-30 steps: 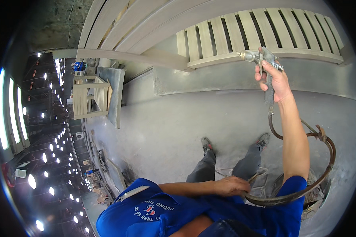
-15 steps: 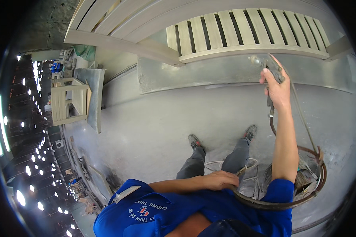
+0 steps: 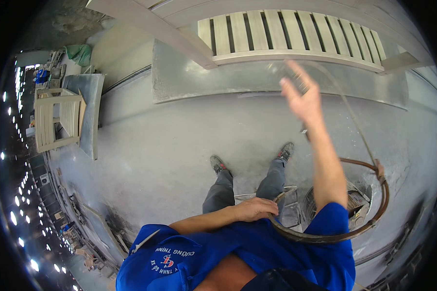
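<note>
Out in front, my right hand (image 3: 306, 102) is closed round a spray gun (image 3: 300, 85), which motion blurs. The gun's head is close to the front rail of a pale slatted wooden bench (image 3: 277, 31). A thin hose (image 3: 352, 114) runs from the gun back toward my right side. At my waist, my left hand (image 3: 256, 209) is wrapped round a thick brown hose (image 3: 332, 237), which loops to the right past my right elbow. Part of that hose is hidden under the fingers.
The bench stands on a low grey platform (image 3: 194, 85). A round container (image 3: 361, 206) stands by my right leg, with a metal frame (image 3: 291, 213) beside it. Another slatted wooden piece (image 3: 58, 121) sits on a board at the left. My feet are on the dusty floor (image 3: 155, 140).
My right hand has swept left along the bench front with the spray gun, and the thin hose has followed. My left hand keeps its grip at my waist. The whole view has shifted slightly.
</note>
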The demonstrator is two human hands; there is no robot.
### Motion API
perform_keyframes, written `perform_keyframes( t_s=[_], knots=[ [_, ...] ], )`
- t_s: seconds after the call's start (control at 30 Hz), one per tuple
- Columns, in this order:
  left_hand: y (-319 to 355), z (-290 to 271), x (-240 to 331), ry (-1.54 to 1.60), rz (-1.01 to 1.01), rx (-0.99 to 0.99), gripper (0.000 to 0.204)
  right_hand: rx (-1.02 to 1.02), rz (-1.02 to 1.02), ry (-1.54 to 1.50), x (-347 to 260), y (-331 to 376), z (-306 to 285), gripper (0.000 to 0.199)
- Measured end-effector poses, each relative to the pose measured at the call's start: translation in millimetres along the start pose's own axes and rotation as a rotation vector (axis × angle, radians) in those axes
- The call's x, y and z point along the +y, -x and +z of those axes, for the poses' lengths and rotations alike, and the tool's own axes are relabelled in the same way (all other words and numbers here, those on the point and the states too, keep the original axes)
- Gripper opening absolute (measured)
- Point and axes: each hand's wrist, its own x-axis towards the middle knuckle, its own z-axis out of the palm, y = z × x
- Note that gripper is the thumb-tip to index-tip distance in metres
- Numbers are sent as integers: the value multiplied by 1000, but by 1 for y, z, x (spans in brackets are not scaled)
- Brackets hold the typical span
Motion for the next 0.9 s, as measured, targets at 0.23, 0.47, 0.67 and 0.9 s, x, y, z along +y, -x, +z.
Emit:
perform_keyframes(
  t_s=[0.23,0.47,0.67,0.9],
  knots=[
    [16,-10,1,-21,-39,-72,36,32,86,-51,70,90,83,52],
    [9,-18,11,-114,-114,-119,34,329,-46,-69,132,107,34,53],
    [-24,-25,18,-202,-130,-227,33,678,-29,64,157,119,-84,51],
    [-68,-21,20,-280,-149,-318,30,973,27,198,189,103,-238,50]
  ],
)
